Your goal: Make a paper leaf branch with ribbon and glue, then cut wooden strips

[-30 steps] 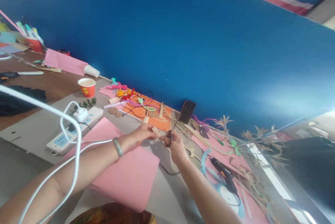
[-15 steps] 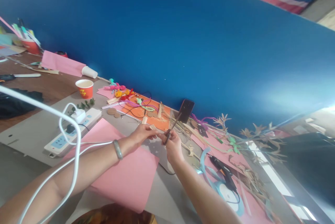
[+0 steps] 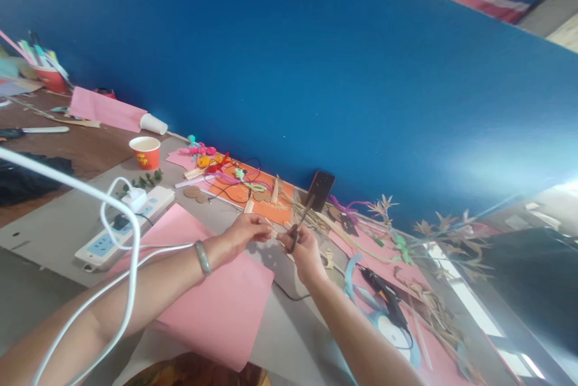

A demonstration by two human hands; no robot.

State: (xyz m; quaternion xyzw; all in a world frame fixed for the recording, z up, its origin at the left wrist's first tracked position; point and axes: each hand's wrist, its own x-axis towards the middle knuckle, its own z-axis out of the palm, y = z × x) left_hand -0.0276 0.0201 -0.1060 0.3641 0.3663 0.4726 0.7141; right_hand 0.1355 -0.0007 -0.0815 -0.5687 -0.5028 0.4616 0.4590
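Note:
My left hand (image 3: pixel 247 231), with a pale green bangle (image 3: pixel 203 258) at the wrist, has its fingers pinched together over the grey board; what lies between them is too small to make out. Just to its right, my right hand (image 3: pixel 303 247) is closed on dark-handled scissors (image 3: pixel 306 217), whose blades point up and away. A small gap separates the two hands. Under my left forearm lies a large pink sheet (image 3: pixel 226 308). Beyond the hands are an orange sheet (image 3: pixel 271 212), dry stalks and a dark phone (image 3: pixel 321 189) leaning on the wall.
A power strip (image 3: pixel 124 226) with white cables crosses the left side, near a red paper cup (image 3: pixel 145 157). At the right lie a hot glue gun (image 3: pixel 386 295), a blue ribbon roll (image 3: pixel 392 338) and dried plants. A round wooden object (image 3: pixel 194 371) sits at the bottom edge. A blue wall stands behind.
My right hand has moved slightly right, away from my left hand, with the scissors still in it. The small pale piece between the fingertips no longer shows clearly.

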